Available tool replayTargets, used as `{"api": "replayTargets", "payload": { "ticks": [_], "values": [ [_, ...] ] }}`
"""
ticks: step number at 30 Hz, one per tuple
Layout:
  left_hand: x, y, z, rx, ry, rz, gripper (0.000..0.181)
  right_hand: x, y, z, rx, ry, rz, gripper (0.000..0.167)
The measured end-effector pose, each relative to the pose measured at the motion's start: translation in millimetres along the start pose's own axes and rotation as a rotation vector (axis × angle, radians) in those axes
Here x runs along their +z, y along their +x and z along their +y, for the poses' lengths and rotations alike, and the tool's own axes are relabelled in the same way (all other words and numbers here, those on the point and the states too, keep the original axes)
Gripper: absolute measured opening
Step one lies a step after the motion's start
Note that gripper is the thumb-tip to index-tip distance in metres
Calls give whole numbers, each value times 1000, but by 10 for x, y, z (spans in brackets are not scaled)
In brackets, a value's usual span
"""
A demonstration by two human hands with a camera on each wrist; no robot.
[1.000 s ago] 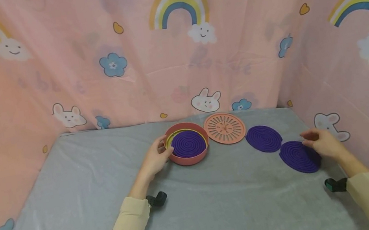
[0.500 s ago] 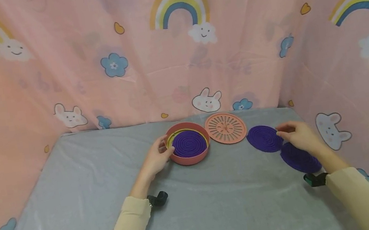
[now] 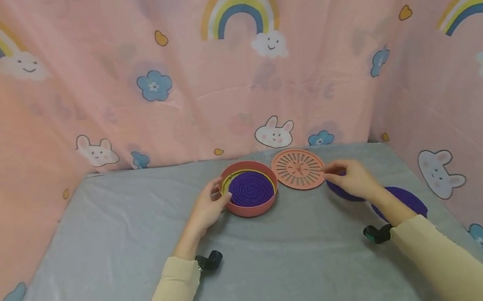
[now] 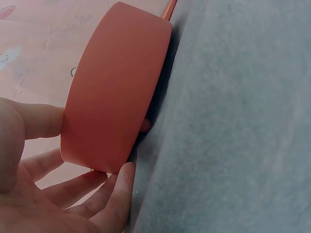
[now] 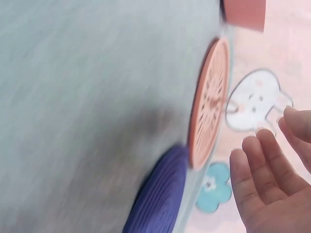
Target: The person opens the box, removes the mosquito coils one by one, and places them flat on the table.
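Note:
A round red mosquito coil holder (image 3: 253,212) stands near the table's back edge with a yellow ring inside and a purple mosquito coil (image 3: 251,189) lying in it. My left hand (image 3: 207,208) grips the holder's left side; the left wrist view has the thumb against the red wall (image 4: 114,92) near its rim and the fingers round its lower edge. My right hand (image 3: 351,179) is in the air above a second purple coil (image 3: 346,192), close to the slotted orange lid (image 3: 299,169). In the right wrist view its fingers (image 5: 267,165) are loosely extended and hold nothing.
Another purple coil (image 3: 403,200) lies at the right, partly behind my right forearm. A grey cloth (image 3: 287,268) covers the table. Pink printed curtains (image 3: 199,120) rise along the back and both sides.
My right hand has moved left, from above the outer purple coil past the middle one to the lid's edge. The left hand has stayed on the holder.

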State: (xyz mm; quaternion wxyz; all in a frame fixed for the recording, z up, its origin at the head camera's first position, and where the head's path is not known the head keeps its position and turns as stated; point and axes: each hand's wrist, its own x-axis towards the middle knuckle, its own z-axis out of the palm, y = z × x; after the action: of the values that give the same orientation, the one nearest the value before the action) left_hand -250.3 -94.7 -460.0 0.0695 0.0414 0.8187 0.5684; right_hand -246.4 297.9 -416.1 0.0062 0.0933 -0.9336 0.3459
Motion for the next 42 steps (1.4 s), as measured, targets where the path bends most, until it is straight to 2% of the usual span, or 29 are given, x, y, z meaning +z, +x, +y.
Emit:
{"api": "replayTargets", "payload": {
  "ticks": [10, 15, 20, 25, 33, 42],
  "values": [
    [3, 3, 5, -10, 8, 4, 58, 251, 217, -328, -28, 113, -35, 32],
    [5, 10, 1, -4, 14, 6, 58, 372, 308, -500, -94, 146, -52, 28],
    [8, 19, -7, 3, 6, 2, 58, 494, 392, -678, -163, 113, -49, 27],
    [1, 7, 5, -13, 1, 5, 58, 605, 441, -885, -213, 131, -82, 25],
    [-2, 3, 15, -4, 2, 10, 57, 783, 530, -1139, -220, 122, -160, 28],
    [-5, -1, 25, -17, 2, 8, 58, 1026, 701, -1216, -231, 34, -191, 25]
  ]
}}
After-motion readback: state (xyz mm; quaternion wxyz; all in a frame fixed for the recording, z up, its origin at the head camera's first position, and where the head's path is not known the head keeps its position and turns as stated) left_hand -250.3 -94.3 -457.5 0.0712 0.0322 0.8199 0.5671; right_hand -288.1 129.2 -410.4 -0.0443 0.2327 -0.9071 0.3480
